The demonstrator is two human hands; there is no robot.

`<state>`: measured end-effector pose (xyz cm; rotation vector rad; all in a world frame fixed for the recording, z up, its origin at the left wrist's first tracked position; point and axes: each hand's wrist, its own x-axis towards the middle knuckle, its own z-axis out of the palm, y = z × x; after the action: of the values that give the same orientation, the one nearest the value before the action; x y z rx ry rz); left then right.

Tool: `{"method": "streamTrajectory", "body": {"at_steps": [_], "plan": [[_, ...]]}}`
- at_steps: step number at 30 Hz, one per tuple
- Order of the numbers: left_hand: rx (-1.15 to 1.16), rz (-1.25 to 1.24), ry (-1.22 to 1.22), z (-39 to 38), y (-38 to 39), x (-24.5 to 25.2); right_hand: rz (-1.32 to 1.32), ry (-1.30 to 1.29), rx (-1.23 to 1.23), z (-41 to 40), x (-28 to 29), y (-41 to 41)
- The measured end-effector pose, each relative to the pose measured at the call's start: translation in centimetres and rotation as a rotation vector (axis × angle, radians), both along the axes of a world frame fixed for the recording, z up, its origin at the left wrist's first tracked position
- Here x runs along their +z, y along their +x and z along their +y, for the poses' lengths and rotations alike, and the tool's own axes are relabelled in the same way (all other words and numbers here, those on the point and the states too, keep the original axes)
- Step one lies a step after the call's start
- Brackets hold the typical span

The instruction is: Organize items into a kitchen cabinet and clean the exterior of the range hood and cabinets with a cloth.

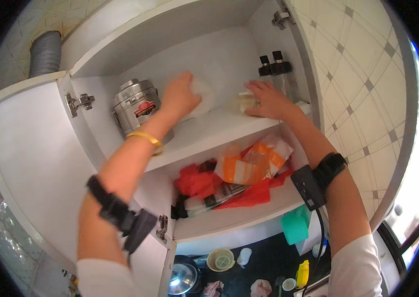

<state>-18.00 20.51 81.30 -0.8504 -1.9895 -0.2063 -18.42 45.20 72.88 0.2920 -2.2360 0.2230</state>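
Note:
My left hand (184, 94) is raised over the upper cabinet shelf, fingers curled and blurred by motion. A whitish, partly see-through thing (202, 97) shows against those fingers; blur hides what it is. My right hand (270, 101) is farther right on the same shelf, thumb and fingers around a small pale container (247, 102) near the shelf's front edge. Behind that hand stand two clear bottles with black tops (282, 68). Left of my left hand is a stainless steel lidded canister (137, 98) with a red label, partly covered by my forearm.
The lower shelf (209, 226) holds red plastic bags (198, 182) and an orange-and-clear bag (248, 165). An open white door (35, 148) stands at left. Below are a lidded pan (183, 278), a beige basket (221, 259) and a yellow bottle (302, 274). A cable (321, 237) hangs from my right forearm device.

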Motion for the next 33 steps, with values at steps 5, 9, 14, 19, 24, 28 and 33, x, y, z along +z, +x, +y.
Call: {"method": "streamTrajectory", "body": {"at_steps": [5,9,14,19,24,28,33], "plan": [[0.116,0.227,-0.217,4.9,-6.4,-3.0,0.076,-0.020,0.024,0.3,-1.1,-1.2],[0.173,0.287,-0.464,8.0,-9.6,-4.2,0.079,-0.032,0.014,0.6,-1.0,-1.4],[0.167,-0.036,-0.443,8.5,-12.6,-3.3,0.128,0.000,0.055,1.2,-0.1,-3.1],[-0.086,-0.478,-0.320,7.5,-11.0,-2.1,0.103,0.053,0.057,1.8,0.2,-2.1],[-0.185,-0.301,-0.017,4.5,-9.0,-1.3,0.220,-0.051,0.129,0.6,-0.8,-1.5],[-0.292,-0.046,0.486,-0.5,-1.9,-0.5,0.272,-0.064,0.171,-1.6,-0.4,-1.9],[-0.554,-0.188,0.613,-1.3,12.3,-17.6,0.596,0.029,0.079,2.0,0.0,0.4]]}}
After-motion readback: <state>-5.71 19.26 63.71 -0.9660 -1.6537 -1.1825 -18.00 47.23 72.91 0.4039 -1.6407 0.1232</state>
